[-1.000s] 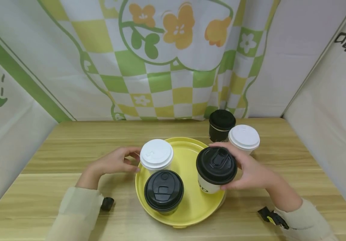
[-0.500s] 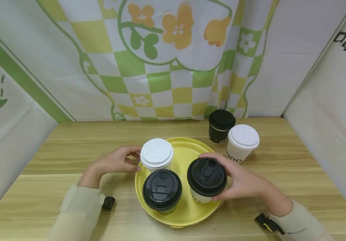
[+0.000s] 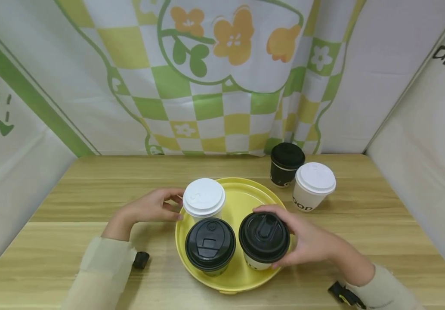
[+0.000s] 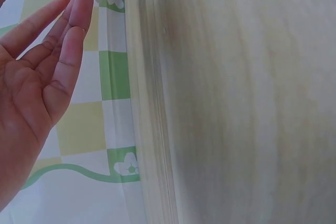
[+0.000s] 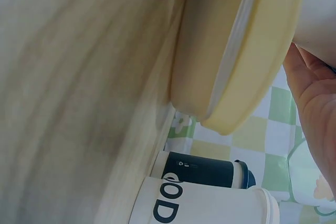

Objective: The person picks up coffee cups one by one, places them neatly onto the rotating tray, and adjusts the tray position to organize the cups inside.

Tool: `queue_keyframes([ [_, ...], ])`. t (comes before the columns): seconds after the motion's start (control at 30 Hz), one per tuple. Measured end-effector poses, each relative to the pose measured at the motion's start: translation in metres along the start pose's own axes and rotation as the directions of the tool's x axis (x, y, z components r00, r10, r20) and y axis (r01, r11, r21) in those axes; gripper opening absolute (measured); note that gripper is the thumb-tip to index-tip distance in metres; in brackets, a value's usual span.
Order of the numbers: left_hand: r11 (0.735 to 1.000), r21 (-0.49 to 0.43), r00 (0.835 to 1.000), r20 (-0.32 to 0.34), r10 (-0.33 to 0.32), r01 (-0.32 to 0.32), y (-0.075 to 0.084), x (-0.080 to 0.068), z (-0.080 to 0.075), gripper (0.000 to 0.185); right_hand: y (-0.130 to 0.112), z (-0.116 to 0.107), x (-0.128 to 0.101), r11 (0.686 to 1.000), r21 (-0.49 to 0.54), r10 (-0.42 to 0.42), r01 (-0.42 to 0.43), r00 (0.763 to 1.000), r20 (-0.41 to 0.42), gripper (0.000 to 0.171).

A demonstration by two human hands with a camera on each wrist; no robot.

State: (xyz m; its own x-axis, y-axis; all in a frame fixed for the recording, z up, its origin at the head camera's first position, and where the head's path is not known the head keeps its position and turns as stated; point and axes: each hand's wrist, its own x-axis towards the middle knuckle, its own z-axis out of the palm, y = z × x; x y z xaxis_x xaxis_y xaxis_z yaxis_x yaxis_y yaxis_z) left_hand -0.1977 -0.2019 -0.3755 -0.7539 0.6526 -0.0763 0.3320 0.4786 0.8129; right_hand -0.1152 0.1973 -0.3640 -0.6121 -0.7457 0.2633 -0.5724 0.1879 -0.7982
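My right hand (image 3: pixel 304 241) grips a white paper cup with a black lid (image 3: pixel 264 237) over the right part of a round yellow tray (image 3: pixel 251 196). The left hand (image 3: pixel 154 206), fingers mostly straight, has its fingertips at the tray's left rim, beside a white-lidded cup (image 3: pixel 204 198). The left wrist view shows those fingertips (image 4: pixel 81 3) touching the tray's edge from outside. Another black-lidded cup (image 3: pixel 210 244) stands on the tray in front of the white-lidded one. From the right wrist, the tray's rim (image 5: pixel 262 61) appears raised on a thick round base.
Behind the tray to the right, a dark cup with a black lid (image 3: pixel 286 165) and a white lettered cup (image 3: pixel 313 187) stand on the wooden table (image 3: pixel 362 206). A checkered flowered cloth (image 3: pixel 222 107) hangs at the table's back edge.
My right hand has brought its black-lidded cup left and nearer to me, beside the other black-lidded cup, uncovering the white lettered cup behind. The left hand stays at the tray's rim.
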Motion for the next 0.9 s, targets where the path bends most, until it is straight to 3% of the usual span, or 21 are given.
queue_keyframes([
  [0.9, 0.997, -0.077, 0.999, 0.018, 0.033, -0.031, -0.0031, 0.0019, 0.0006, 0.061, 0.0034, 0.0047, 0.0013, 0.999, 0.044, -0.012, 0.009, 0.998, 0.062, 0.104],
])
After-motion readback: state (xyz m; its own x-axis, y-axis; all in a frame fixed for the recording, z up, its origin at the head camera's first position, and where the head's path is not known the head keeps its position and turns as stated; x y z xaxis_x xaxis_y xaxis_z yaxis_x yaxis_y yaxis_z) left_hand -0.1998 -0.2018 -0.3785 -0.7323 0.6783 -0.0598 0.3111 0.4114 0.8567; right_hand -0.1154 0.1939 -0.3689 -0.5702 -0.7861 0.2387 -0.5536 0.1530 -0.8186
